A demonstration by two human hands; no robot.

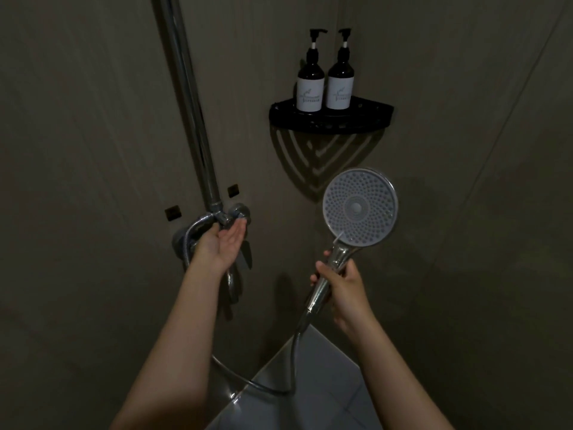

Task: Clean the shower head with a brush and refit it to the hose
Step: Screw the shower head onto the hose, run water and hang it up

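My right hand (344, 287) grips the chrome handle of the shower head (359, 207), holding it upright with its round grey nozzle face turned toward me. The metal hose (296, 346) is joined to the bottom of the handle and loops down and left behind my left forearm. My left hand (224, 243) is up at the chrome mixer valve (235, 214) on the wall, palm up, fingers straight and touching the fitting. No brush is in view.
A chrome riser pipe (189, 97) runs up the wall from the valve. A black corner shelf (330, 116) holds two dark pump bottles (310, 85). A pale tiled floor (313, 380) lies below. The room is dim.
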